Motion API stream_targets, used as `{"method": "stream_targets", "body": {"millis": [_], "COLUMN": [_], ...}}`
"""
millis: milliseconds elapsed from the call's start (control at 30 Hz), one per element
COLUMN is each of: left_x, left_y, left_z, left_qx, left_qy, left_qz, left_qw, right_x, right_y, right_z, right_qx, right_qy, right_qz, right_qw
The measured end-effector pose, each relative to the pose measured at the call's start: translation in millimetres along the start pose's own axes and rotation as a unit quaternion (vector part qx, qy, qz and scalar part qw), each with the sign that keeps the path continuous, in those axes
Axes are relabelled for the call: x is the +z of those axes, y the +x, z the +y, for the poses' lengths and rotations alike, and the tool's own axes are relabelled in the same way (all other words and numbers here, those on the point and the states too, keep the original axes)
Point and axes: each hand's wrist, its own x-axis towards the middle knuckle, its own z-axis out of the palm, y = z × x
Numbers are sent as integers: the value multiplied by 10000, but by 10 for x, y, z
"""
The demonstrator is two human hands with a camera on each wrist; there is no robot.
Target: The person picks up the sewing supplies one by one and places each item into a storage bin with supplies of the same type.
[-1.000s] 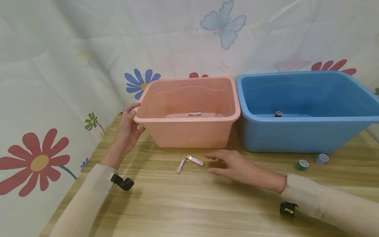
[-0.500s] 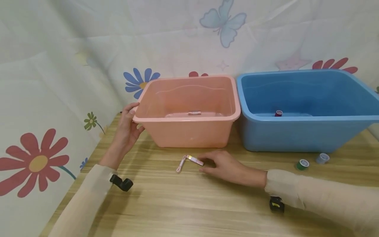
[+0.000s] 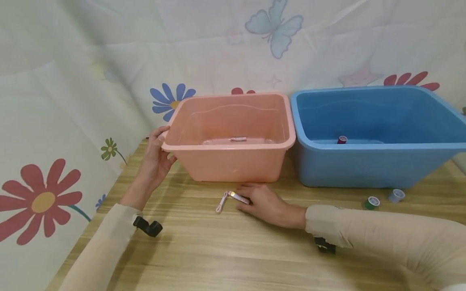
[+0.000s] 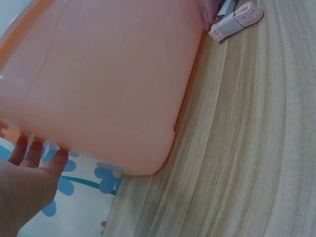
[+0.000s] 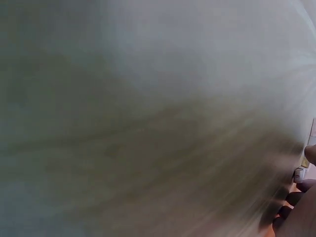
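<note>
My left hand (image 3: 154, 163) grips the left front corner of the pink plastic tub (image 3: 233, 165) at its rim; in the left wrist view its fingertips meet the tub's edge. On the table before the tub lies a folded tape measure (image 4: 239, 20), its printed numbers visible in the left wrist view. Touching its far end is a flat, narrow pale strip (image 3: 239, 197) with a shiny yellowish tip. My right hand (image 3: 267, 205) reaches over that strip's right end, thumb on the near side and fingers on the far side, with a gap between them.
Inside the pink tub lies another small folded strip (image 3: 238, 139). A blue tub (image 3: 360, 165) stands against it on the right, with a red spool (image 3: 342, 140) inside. A green spool (image 3: 371, 203) and a pale spool (image 3: 396, 195) stand before it. A printed cloth (image 3: 214, 48) hangs behind.
My right hand has moved left across the table until its thumb and fingers straddle the pale strip's right end. The left hand has stayed at the pink tub's corner.
</note>
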Motion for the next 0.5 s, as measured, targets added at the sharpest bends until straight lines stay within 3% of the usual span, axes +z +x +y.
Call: {"method": "stream_targets", "body": {"millis": [200,500], "left_x": [-10,-23], "left_y": [-6,-3], "left_z": [-3,-11], "left_qx": [4,-3], "left_qy": [-1,60], "left_qz": [2,-75], "left_qw": [10000,10000], "right_x": [22,7], "right_y": [19,33], "right_z": [3,22], "right_qx": [102,-76], "right_qy": [-4,-212], "right_qz": [-21,301], "right_qw": [9999,9993]}}
